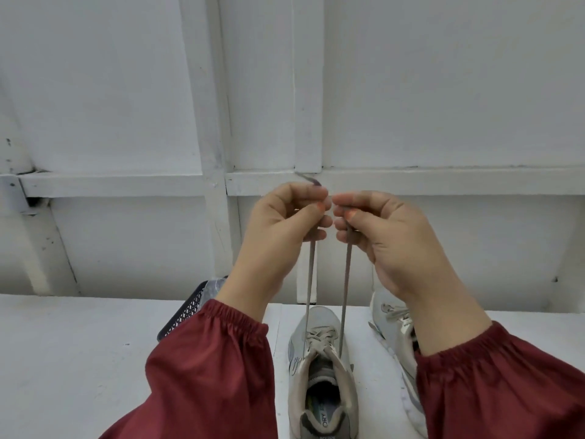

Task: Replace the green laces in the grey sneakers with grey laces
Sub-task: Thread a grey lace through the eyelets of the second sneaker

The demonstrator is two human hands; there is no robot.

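One sneaker (320,353) is set on the surface (79,359) below the fingers (343,213), a second sneaker (388,316) right of them, a basket (186,312) left.

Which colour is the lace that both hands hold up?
The lace is grey; the head view shows it.

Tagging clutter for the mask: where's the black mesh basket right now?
In the head view, left of centre, the black basket sits on the white table. It is largely hidden behind the left sleeve and lies left of the middle sneaker.
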